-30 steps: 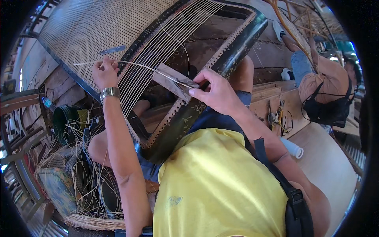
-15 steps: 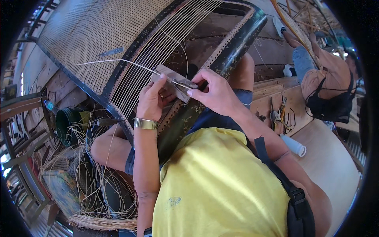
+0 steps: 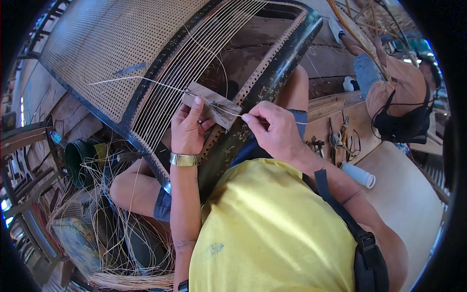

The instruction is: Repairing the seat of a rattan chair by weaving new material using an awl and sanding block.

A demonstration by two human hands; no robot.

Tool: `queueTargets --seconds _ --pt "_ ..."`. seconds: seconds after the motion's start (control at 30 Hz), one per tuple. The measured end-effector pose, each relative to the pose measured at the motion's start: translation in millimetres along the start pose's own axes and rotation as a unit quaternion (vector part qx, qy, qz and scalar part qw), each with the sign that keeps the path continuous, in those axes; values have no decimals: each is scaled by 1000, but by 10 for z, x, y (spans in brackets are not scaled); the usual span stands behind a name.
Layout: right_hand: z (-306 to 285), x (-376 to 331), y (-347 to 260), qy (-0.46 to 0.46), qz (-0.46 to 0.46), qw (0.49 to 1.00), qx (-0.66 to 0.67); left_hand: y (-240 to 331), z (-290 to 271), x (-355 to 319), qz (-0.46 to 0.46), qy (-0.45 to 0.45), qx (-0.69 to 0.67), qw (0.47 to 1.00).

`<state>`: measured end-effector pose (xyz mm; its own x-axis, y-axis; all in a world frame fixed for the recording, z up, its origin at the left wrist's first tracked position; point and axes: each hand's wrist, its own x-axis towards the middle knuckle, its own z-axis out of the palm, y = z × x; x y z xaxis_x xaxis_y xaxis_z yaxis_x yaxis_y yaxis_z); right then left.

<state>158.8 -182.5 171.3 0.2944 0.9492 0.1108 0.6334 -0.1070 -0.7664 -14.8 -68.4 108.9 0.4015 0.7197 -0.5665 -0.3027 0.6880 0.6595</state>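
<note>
1. Nearest is the person's yellow shirt [image 3: 272, 219], and a black strap [image 3: 340, 209] runs over the right shoulder.
2. The left hand [image 3: 188, 127], with a gold-coloured band [image 3: 184, 159] at its wrist, grips the lower left part of a wooden block [image 3: 208, 92]: the thumb presses on it, the other fingers are bent and partly hidden.
3. The right hand [image 3: 272, 129] pinches a pale strand [image 3: 131, 77] between thumb and index finger, just beside the block.
4. This strand passes across the block, by some thin metal pieces — their exact shape cannot be told — and its free end reaches leftward above the frame.
5. Under the block is the dark frame [image 3: 265, 80], with parallel strands [image 3: 194, 73] stretched in its opening and woven cane [image 3: 116, 48] beyond.
6. To the right lie pliers [image 3: 335, 138] and a white cylinder [image 3: 359, 175]; to the left stands a green bucket [image 3: 80, 163].
7. Farther away, at upper right, is another person [image 3: 396, 97].
</note>
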Motion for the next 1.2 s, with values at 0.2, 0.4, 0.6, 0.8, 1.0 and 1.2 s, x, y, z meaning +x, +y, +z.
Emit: queueTargets --seconds 0.2,0.4,0.6,0.8,1.0,1.2 --pt "213 102 -71 -13 -9 999 -35 -3 2 -6 5 -9 -8 1000" --pt "270 177 -98 -17 -69 995 -71 -24 -16 59 11 -35 -21 999" --pt "-84 -124 -63 -47 73 996 -15 -61 -8 73 26 -15 -24 999" --pt "150 40 -37 -35 46 998 2 -27 -2 60 15 -25 -9 1000" --pt "111 81 -138 -82 120 988 56 -21 16 59 17 -32 -20 999" --pt "49 -19 -100 -81 167 981 61 -15 21 47 8 -11 1 1000"
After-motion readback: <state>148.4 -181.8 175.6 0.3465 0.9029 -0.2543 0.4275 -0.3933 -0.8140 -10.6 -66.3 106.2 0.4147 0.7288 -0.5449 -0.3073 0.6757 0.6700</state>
